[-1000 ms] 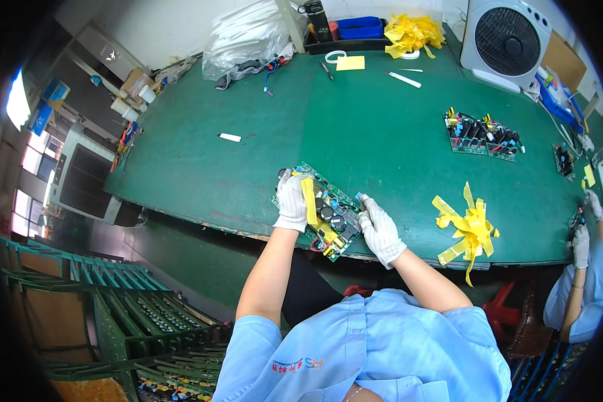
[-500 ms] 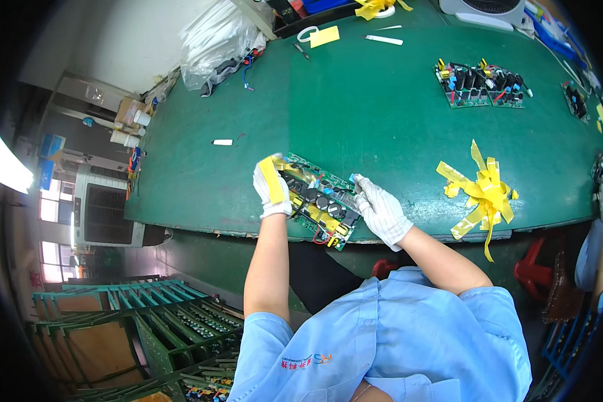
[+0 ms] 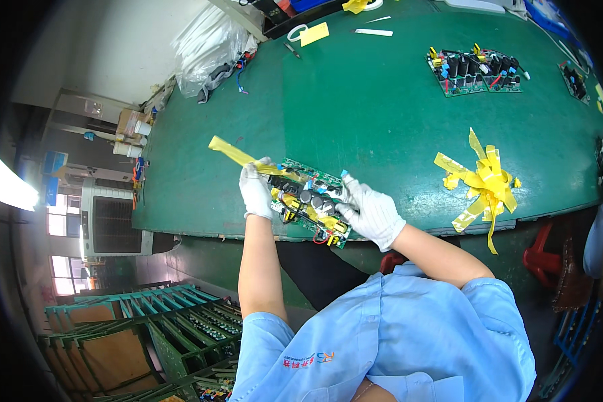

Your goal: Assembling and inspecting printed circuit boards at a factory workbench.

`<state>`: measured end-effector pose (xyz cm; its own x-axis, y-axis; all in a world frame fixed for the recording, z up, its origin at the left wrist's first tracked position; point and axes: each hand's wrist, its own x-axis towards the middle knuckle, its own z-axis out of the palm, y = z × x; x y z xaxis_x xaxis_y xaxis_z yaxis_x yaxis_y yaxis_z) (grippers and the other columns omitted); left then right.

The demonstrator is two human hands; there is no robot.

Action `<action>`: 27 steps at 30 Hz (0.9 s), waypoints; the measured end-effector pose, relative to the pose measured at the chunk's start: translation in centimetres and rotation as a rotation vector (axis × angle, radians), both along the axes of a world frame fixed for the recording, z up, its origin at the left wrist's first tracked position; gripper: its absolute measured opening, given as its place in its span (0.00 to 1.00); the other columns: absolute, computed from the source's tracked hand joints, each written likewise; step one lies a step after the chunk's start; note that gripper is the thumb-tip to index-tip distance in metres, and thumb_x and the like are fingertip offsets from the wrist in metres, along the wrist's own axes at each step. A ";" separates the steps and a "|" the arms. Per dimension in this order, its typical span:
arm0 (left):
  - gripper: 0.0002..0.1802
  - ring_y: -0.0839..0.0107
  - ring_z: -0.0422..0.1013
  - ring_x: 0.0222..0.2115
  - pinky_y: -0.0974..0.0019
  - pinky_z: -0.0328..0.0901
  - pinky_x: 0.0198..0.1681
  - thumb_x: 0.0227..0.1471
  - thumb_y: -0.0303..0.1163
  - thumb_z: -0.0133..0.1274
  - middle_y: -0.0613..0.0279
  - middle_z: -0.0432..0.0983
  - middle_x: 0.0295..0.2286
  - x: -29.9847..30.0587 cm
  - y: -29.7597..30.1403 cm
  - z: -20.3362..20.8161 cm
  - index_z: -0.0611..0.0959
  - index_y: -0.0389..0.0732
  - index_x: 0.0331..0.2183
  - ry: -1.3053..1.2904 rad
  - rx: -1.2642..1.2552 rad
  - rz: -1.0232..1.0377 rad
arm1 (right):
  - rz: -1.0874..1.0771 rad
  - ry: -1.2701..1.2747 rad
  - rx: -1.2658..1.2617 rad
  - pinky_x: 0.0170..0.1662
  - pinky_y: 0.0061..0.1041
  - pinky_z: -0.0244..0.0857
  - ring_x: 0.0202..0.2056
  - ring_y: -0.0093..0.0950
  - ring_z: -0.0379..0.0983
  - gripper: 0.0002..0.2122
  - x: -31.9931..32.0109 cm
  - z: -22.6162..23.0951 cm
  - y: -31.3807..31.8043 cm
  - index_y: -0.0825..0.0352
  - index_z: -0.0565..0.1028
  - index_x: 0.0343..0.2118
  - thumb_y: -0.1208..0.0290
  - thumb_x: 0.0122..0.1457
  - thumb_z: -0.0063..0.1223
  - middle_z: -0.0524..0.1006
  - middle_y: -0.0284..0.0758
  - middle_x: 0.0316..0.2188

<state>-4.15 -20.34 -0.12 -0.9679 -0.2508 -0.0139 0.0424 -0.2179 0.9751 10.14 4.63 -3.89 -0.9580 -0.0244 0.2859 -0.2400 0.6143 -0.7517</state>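
A green circuit board [image 3: 313, 201] packed with black round parts, yellow parts and wires lies tilted at the table's near edge. My left hand [image 3: 256, 191], in a white glove, is closed at the board's left end. It pinches a yellow tape strip [image 3: 231, 152], whose loose end sticks out to the upper left while the other end runs onto the board. My gloved right hand [image 3: 374, 211] grips the board's right side, its fingers reaching over the parts. The tape hides part of the board's upper left.
A bundle of crumpled yellow tape [image 3: 487, 184] lies to the right. Several populated boards [image 3: 463, 74] stand at the far right. Toward the back are a white-handled knife [image 3: 373, 32], a tape roll [image 3: 298, 32] and a plastic bag [image 3: 211, 50]. Green racks [image 3: 181, 328] stand lower left.
The tape strip, earlier folded down over my left hand, now stretches to the upper left. My left hand has shifted slightly left, and my right fingers have moved further over the board.
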 end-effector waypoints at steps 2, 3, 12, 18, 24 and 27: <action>0.23 0.60 0.73 0.39 0.61 0.67 0.46 0.67 0.43 0.38 0.51 0.77 0.39 0.7 0.9 1.3 0.79 0.33 0.40 0.004 -0.613 -0.142 | 0.136 0.067 -0.118 0.28 0.37 0.71 0.27 0.40 0.77 0.30 -0.3 0.8 -0.6 0.66 0.64 0.59 0.53 0.58 0.53 0.76 0.41 0.31; 0.26 0.64 0.73 0.36 0.65 0.65 0.43 0.66 0.47 0.39 0.55 0.79 0.36 0.4 0.8 1.6 0.83 0.37 0.34 0.040 -0.822 -0.122 | 0.137 0.077 -0.029 0.28 0.38 0.71 0.27 0.40 0.77 0.30 -0.6 1.6 -1.2 0.66 0.64 0.59 0.54 0.58 0.54 0.76 0.40 0.31; 0.22 0.67 0.75 0.30 0.64 0.68 0.37 0.65 0.42 0.41 0.54 0.79 0.27 -0.2 -2.2 -0.1 0.79 0.33 0.32 0.053 -0.329 -0.225 | 0.198 -0.001 0.144 0.28 0.39 0.71 0.28 0.39 0.77 0.25 -2.8 0.3 -3.0 0.64 0.66 0.51 0.55 0.55 0.55 0.76 0.42 0.32; 0.18 0.57 0.71 0.34 0.53 0.69 0.44 0.65 0.45 0.40 0.55 0.70 0.31 -1.3 -3.4 3.9 0.69 0.38 0.35 0.238 0.002 0.269 | 0.201 0.019 0.138 0.27 0.38 0.71 0.27 0.38 0.77 0.26 -2.6 0.0 -3.2 0.64 0.66 0.52 0.54 0.55 0.55 0.76 0.41 0.32; 0.22 0.62 0.72 0.42 0.57 0.68 0.49 0.67 0.39 0.37 0.49 0.76 0.44 0.6 5.3 9.6 0.73 0.32 0.52 0.356 -0.372 0.111 | 0.166 -0.146 0.133 0.31 0.39 0.72 0.30 0.40 0.77 0.30 -2.2 2.0 -2.0 0.63 0.66 0.54 0.49 0.54 0.57 0.75 0.42 0.34; 0.21 0.69 0.74 0.36 0.65 0.70 0.44 0.67 0.37 0.39 0.53 0.79 0.41 3.2 13.2 9.5 0.78 0.33 0.50 0.396 -0.728 -0.228 | 0.160 -0.017 0.112 0.30 0.39 0.72 0.29 0.40 0.77 0.30 -0.1 2.3 -1.8 0.65 0.66 0.53 0.49 0.54 0.57 0.75 0.43 0.35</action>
